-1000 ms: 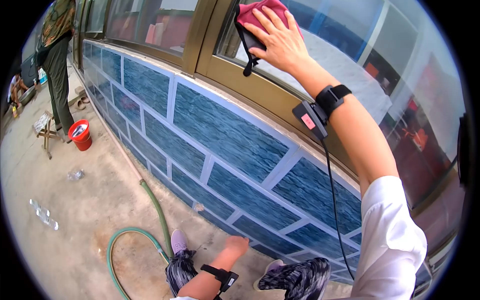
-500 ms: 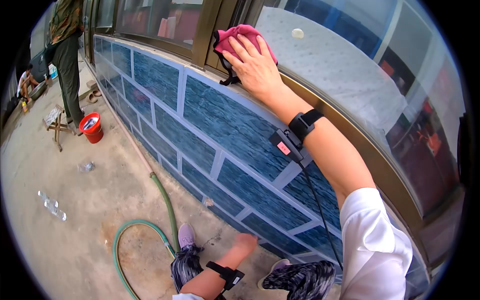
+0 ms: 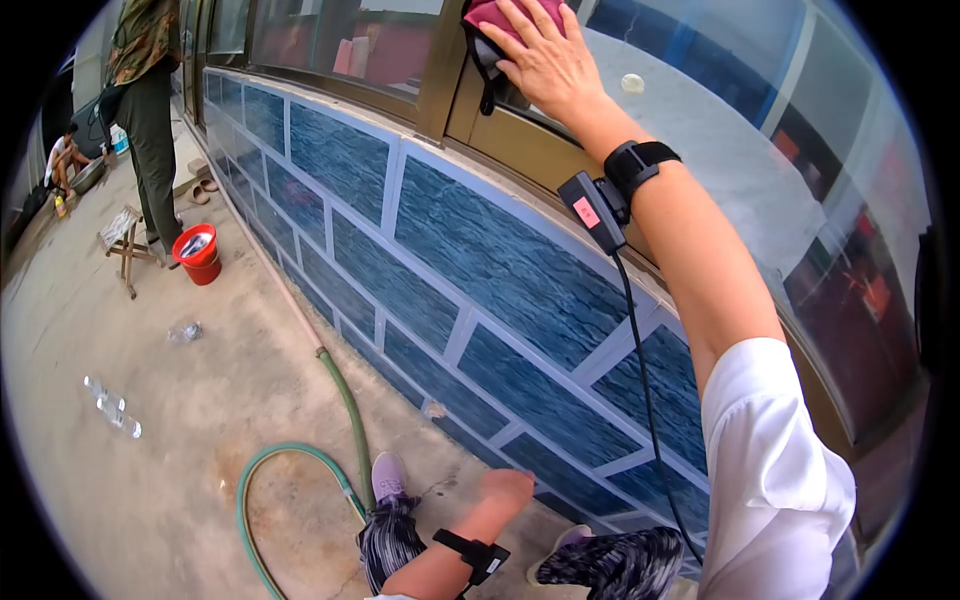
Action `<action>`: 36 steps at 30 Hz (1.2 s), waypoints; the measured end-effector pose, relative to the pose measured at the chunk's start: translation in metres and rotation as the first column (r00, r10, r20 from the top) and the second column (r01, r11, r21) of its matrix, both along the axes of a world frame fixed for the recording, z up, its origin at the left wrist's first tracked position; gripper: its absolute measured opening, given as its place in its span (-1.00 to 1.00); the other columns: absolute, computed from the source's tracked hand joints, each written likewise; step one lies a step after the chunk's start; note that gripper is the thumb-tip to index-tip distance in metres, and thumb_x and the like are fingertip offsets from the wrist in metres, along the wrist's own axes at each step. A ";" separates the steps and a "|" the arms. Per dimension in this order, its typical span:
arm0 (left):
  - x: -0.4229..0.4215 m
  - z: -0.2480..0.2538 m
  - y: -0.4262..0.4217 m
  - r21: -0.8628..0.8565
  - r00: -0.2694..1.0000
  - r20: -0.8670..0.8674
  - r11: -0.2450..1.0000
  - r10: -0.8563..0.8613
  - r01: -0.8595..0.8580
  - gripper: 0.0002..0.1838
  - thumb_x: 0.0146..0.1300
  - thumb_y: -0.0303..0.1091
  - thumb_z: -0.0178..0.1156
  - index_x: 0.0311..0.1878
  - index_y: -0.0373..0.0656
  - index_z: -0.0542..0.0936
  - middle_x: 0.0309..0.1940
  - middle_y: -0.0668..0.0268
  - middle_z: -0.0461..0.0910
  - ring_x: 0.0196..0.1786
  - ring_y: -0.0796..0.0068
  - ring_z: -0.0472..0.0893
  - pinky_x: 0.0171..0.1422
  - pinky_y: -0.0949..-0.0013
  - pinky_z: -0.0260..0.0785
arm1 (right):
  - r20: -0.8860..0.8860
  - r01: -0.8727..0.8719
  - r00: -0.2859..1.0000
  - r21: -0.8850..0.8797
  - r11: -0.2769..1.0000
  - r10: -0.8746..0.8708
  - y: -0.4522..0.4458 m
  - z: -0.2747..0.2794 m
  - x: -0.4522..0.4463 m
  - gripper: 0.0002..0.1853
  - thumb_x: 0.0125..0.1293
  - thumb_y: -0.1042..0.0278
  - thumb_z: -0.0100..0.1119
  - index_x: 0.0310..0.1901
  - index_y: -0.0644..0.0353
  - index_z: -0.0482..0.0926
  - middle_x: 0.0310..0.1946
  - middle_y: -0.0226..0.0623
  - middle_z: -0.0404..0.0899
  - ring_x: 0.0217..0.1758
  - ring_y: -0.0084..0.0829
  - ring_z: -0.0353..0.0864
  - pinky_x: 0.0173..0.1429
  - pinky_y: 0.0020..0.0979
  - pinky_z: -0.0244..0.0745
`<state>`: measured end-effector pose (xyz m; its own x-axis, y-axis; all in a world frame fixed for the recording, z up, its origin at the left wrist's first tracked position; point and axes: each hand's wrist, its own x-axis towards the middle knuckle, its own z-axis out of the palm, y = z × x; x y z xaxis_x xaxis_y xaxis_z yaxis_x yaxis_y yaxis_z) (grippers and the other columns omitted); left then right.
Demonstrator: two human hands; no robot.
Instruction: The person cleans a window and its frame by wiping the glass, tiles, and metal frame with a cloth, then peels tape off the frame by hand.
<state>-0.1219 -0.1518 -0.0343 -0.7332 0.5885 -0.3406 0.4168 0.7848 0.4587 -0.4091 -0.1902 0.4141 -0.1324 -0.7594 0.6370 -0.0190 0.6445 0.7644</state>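
Note:
My right hand [image 3: 548, 62] presses a pink cloth [image 3: 487, 14] with black edging against the window glass near its frame. The fingers are spread over the cloth, and a black strip of it hangs down beside the thumb. Part of the cloth is cut off by the top of the view. My left hand [image 3: 508, 487] hangs low near my knees, in front of the blue wall. It is blurred and its fingers cannot be made out. Each wrist wears a black strapped device.
The blue brick-patterned wall [image 3: 500, 260] runs below the window frame. A green hose [image 3: 262, 452] loops by my feet. Farther off are plastic bottles [image 3: 112, 405], a red bucket [image 3: 198, 262] and a folding stool [image 3: 125, 245]. One person stands; another sits by a basin.
My right hand and the cloth have moved up the glass, away from the lower window frame. My left hand still hangs low. The view has shifted slightly.

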 end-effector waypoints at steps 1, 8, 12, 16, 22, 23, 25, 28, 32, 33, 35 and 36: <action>0.001 0.003 -0.001 0.001 1.000 0.014 1.000 0.009 -0.009 -0.61 0.51 -0.22 -0.23 0.12 -0.15 0.55 -0.07 0.12 0.67 0.01 0.12 0.66 0.03 0.06 0.50 | 0.050 -0.213 0.976 -0.023 0.977 0.214 -0.004 0.006 -0.002 -0.45 0.29 0.02 0.13 0.29 0.00 0.47 0.42 -0.15 0.22 0.55 -0.15 0.04 0.55 0.14 -0.15; 0.009 -0.019 0.014 0.138 0.973 -0.204 0.987 0.111 -0.084 -0.71 0.42 -0.23 -0.05 -0.08 -0.15 0.61 -0.32 0.21 0.68 -0.25 0.19 0.71 -0.20 0.15 0.54 | 0.127 0.040 0.991 0.049 0.998 -0.046 -0.047 -0.082 -0.023 -0.55 0.44 0.00 -0.05 0.32 -0.23 0.44 0.46 -0.49 0.23 0.58 -0.37 0.00 0.58 0.02 -0.20; 0.005 -0.026 0.004 0.093 0.970 -0.222 0.992 0.099 -0.080 -0.72 0.39 -0.20 -0.01 -0.05 -0.14 0.59 -0.30 0.20 0.68 -0.22 0.20 0.71 -0.20 0.14 0.53 | 0.305 -0.020 0.952 0.085 0.996 -0.007 -0.045 -0.121 -0.018 -0.58 0.40 0.04 -0.01 0.24 -0.16 0.52 0.42 -0.48 0.30 0.57 -0.39 0.02 0.60 0.03 -0.22; -0.007 -0.013 -0.010 -0.009 0.986 -0.168 1.000 0.014 -0.016 -0.64 0.37 -0.14 0.04 0.09 -0.14 0.54 -0.18 0.15 0.67 -0.11 0.17 0.70 -0.10 0.12 0.52 | 0.493 -0.102 0.868 0.051 0.994 0.063 -0.003 -0.116 0.014 -0.58 0.45 0.08 -0.08 0.23 0.02 0.51 0.39 -0.39 0.35 0.54 -0.36 0.11 0.61 -0.05 -0.20; -0.016 0.012 -0.025 -0.056 1.000 -0.024 0.998 0.007 -0.009 -0.51 0.34 -0.08 0.10 0.26 -0.10 0.45 0.01 0.08 0.63 0.06 0.09 0.64 0.09 0.08 0.48 | 0.531 -0.001 0.846 0.097 0.995 -0.051 0.111 -0.102 0.123 -0.52 0.47 0.01 -0.08 0.29 0.07 0.47 0.40 -0.34 0.32 0.56 -0.37 0.06 0.62 -0.11 -0.22; -0.017 0.007 -0.026 -0.045 0.997 -0.072 0.999 0.007 -0.011 -0.53 0.32 -0.06 0.14 0.20 -0.11 0.49 -0.05 0.12 0.67 0.03 0.13 0.66 0.04 0.12 0.50 | 0.544 0.030 0.836 0.093 0.995 -0.076 0.133 -0.101 0.145 -0.52 0.45 0.04 -0.03 0.29 0.09 0.47 0.40 -0.34 0.31 0.56 -0.36 0.06 0.62 -0.09 -0.20; -0.016 0.009 -0.029 -0.044 0.995 -0.104 0.999 0.006 -0.010 -0.55 0.32 -0.04 0.16 0.15 -0.12 0.52 -0.07 0.15 0.70 0.03 0.15 0.67 0.02 0.15 0.53 | 0.582 0.114 0.802 0.071 0.991 -0.134 0.174 -0.094 0.202 -0.49 0.37 0.10 0.09 0.30 0.08 0.43 0.43 -0.34 0.28 0.56 -0.31 0.07 0.61 -0.06 -0.19; -0.015 0.009 -0.033 -0.076 0.992 -0.126 0.997 0.007 -0.016 -0.57 0.35 -0.07 0.12 0.15 -0.13 0.52 -0.05 0.12 0.68 0.04 0.13 0.67 0.06 0.14 0.51 | 0.572 0.331 0.763 0.054 0.942 -0.301 0.245 -0.100 0.275 -0.44 0.31 0.11 0.16 0.33 0.02 0.41 0.45 -0.35 0.24 0.56 -0.28 0.06 0.61 -0.01 -0.17; -0.016 0.012 -0.021 -0.127 0.999 -0.023 0.991 -0.049 0.046 -0.49 0.37 -0.07 0.06 0.31 -0.08 0.41 0.07 0.09 0.62 0.14 0.10 0.60 0.16 0.09 0.46 | 0.484 0.514 0.765 -0.062 0.856 -0.425 0.343 -0.122 0.355 -0.44 0.32 0.07 0.14 0.35 -0.02 0.42 0.45 -0.22 0.23 0.56 -0.10 0.05 0.58 0.08 -0.18; -0.011 0.004 -0.016 -0.121 0.997 -0.059 0.991 -0.055 0.047 -0.55 0.37 -0.12 0.03 0.25 -0.07 0.46 0.04 0.10 0.64 0.11 0.10 0.63 0.13 0.10 0.48 | 0.467 0.524 0.773 -0.087 0.847 -0.430 0.362 -0.128 0.368 -0.44 0.33 0.06 0.13 0.35 -0.02 0.43 0.45 -0.20 0.23 0.56 -0.07 0.04 0.58 0.09 -0.19; -0.009 -0.002 -0.011 -0.119 0.990 -0.128 0.992 -0.063 0.048 -0.61 0.37 -0.17 0.01 0.19 -0.07 0.52 0.00 0.10 0.67 0.08 0.10 0.65 0.11 0.11 0.50 | 0.430 0.534 0.790 -0.133 0.835 -0.437 0.378 -0.138 0.375 -0.45 0.36 0.00 0.07 0.34 -0.04 0.44 0.46 -0.17 0.21 0.57 -0.03 0.01 0.58 0.11 -0.22; -0.005 -0.003 -0.009 -0.123 0.984 -0.121 0.986 -0.130 0.115 -0.61 0.38 -0.19 -0.02 0.20 -0.07 0.52 0.00 0.10 0.67 0.07 0.10 0.66 0.10 0.11 0.50 | 0.411 0.532 0.804 -0.172 0.829 -0.431 0.373 -0.141 0.369 -0.45 0.38 -0.04 0.03 0.34 -0.03 0.45 0.47 -0.17 0.20 0.58 -0.02 0.00 0.58 0.14 -0.25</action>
